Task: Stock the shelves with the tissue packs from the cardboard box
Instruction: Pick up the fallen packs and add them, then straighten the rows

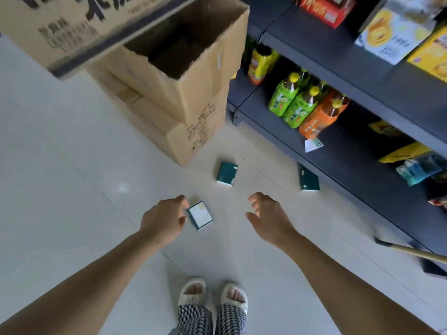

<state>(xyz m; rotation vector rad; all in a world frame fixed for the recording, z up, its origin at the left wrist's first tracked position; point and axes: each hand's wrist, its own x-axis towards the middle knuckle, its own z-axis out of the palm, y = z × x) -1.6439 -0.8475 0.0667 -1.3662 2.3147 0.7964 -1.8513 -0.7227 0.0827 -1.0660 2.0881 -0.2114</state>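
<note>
Three dark green tissue packs lie on the pale tiled floor. The nearest pack (200, 215) shows a white face and lies just right of my left hand (164, 217), whose fingers are loosely curled and hold nothing. My right hand (266, 213) hovers open above the floor, apart from every pack. A second pack (226, 173) lies farther ahead, near the foot of the cardboard boxes. The third pack (309, 178) rests against the base of the dark shelf (338, 151). The open cardboard box (193, 76) stands on a stack of closed boxes.
A large cardboard flap (79, 27) hangs across the upper left. Green and orange bottles (307, 102) stand on the bottom shelf, with snack bags (416, 165) to the right and boxed goods above. A broom handle (411, 251) lies at the right. My slippered feet (212, 296) are below.
</note>
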